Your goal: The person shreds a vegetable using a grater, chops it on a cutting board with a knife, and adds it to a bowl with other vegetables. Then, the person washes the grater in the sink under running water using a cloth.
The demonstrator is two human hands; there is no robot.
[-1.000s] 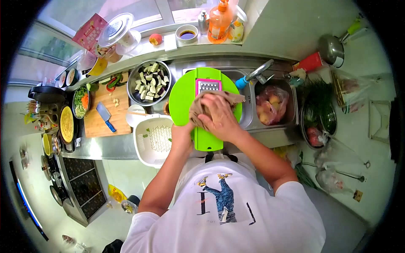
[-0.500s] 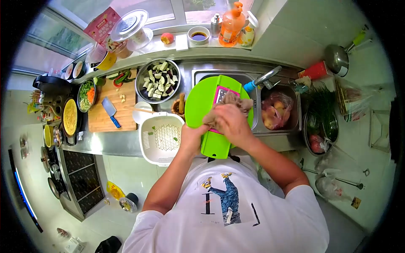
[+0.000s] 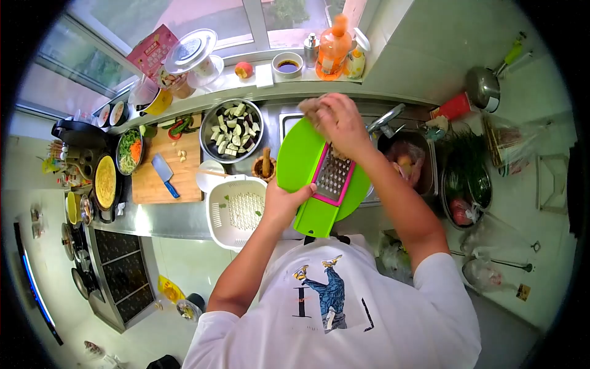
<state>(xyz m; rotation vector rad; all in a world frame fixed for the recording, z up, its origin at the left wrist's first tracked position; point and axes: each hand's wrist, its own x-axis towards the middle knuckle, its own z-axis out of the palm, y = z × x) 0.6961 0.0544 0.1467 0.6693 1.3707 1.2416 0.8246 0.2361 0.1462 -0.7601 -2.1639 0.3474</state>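
A green board (image 3: 294, 154) with a pink-framed metal grater (image 3: 333, 178) set in it is tilted in front of me, over the sink side of the counter. My left hand (image 3: 286, 200) grips its left edge, thumb on top beside the pink frame. At the board's upper end, my right hand (image 3: 344, 123) is closed on a brown cloth (image 3: 314, 111). Just left of the board are a white colander (image 3: 236, 206) with a few green bits and a small mortar with a wooden pestle (image 3: 266, 163).
A bowl of cut eggplant (image 3: 232, 131), a cutting board (image 3: 150, 187) with a cleaver (image 3: 163, 172) and a pan (image 3: 106, 181) lie left. The faucet (image 3: 387, 118) and a sink basin (image 3: 430, 154) with bagged produce are right. Bottles (image 3: 334, 49) stand on the sill.
My right hand has moved with the cloth from the middle of the grater up to the board's top end, uncovering the grater. The board has turned and tilted; my left hand still holds it.
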